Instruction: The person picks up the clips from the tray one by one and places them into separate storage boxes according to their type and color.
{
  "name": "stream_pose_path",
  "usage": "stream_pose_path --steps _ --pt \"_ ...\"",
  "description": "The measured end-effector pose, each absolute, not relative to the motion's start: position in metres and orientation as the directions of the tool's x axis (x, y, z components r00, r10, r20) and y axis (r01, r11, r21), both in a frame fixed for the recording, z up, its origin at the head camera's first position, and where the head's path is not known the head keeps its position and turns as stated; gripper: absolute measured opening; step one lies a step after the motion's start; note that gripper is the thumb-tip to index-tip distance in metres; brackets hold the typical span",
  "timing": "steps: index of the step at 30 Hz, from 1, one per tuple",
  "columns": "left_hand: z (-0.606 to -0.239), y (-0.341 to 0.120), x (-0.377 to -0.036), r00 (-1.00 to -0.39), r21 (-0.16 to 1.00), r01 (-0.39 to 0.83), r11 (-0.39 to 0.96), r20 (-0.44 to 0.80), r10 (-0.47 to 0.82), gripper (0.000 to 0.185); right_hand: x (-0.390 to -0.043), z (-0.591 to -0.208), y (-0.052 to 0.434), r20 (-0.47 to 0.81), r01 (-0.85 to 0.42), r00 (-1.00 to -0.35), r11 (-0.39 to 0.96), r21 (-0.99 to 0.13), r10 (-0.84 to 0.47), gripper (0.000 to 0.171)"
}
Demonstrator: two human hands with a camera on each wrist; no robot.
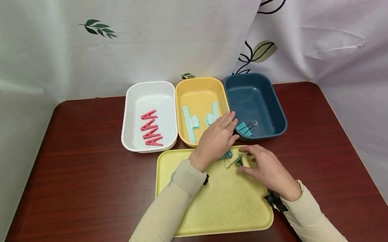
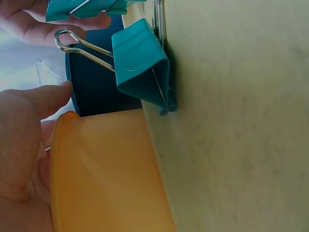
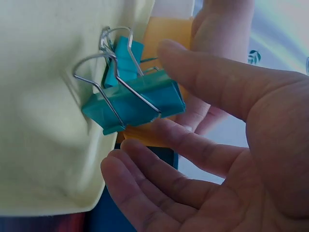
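Note:
My left hand (image 1: 216, 136) reaches over the near ends of the yellow and blue bins, its fingers fairly straight. Just past its fingertips, a teal binder clip (image 1: 244, 129) with wire handles lies in the blue bin (image 1: 277, 117). At the tray's far edge, my right hand (image 1: 265, 164) has its thumb and index finger on opposite sides of another teal binder clip (image 3: 137, 104), pinching it. A third teal binder clip (image 2: 140, 60) sits beside it on the yellow tray (image 1: 222, 207), partly hidden by the left hand in the head view.
Several red clothespin-like clips (image 1: 150, 125) lie in a column in the white bin (image 1: 131, 115). Two mint ruler-edged clips (image 1: 190, 125) lie in the yellow bin (image 1: 199, 85). The three bins stand side by side behind the tray on a dark wooden table (image 1: 82, 184), with curtains around.

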State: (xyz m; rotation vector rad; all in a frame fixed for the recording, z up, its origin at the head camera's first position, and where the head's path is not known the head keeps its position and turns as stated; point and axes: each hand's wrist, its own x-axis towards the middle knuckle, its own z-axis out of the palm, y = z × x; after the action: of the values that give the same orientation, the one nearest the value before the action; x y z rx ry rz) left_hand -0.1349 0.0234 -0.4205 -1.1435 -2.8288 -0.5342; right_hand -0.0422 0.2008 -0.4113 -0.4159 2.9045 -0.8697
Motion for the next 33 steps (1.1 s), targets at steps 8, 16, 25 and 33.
stream_pose_path --steps 8,16,25,33 --pt "-0.4190 0.0227 -0.1342 -0.727 0.296 0.681 0.670 0.169 0.665 0.053 -0.0425 -0.4141 0.1969 0.026 -0.270 -0.951 0.787 -0.554 -0.308 0.044" --pt "-0.4185 0.0228 -0.1338 -0.727 0.293 0.682 0.670 0.172 0.664 0.052 -0.0403 -0.4142 0.1972 0.045 -0.278 -0.951 0.782 -0.558 -0.305 0.021" --pt "-0.4182 0.0221 -0.1335 -0.725 0.297 0.684 0.666 0.176 0.666 0.053 -0.0401 -0.4143 0.1975 0.023 -0.266 -0.950 0.773 -0.575 -0.310 0.013" --pt "-0.4185 0.0227 -0.1344 -0.725 0.297 0.683 0.667 0.170 0.668 0.053 -0.0402 -0.4175 0.1960 0.047 -0.258 -0.959 0.790 -0.556 -0.280 0.020"
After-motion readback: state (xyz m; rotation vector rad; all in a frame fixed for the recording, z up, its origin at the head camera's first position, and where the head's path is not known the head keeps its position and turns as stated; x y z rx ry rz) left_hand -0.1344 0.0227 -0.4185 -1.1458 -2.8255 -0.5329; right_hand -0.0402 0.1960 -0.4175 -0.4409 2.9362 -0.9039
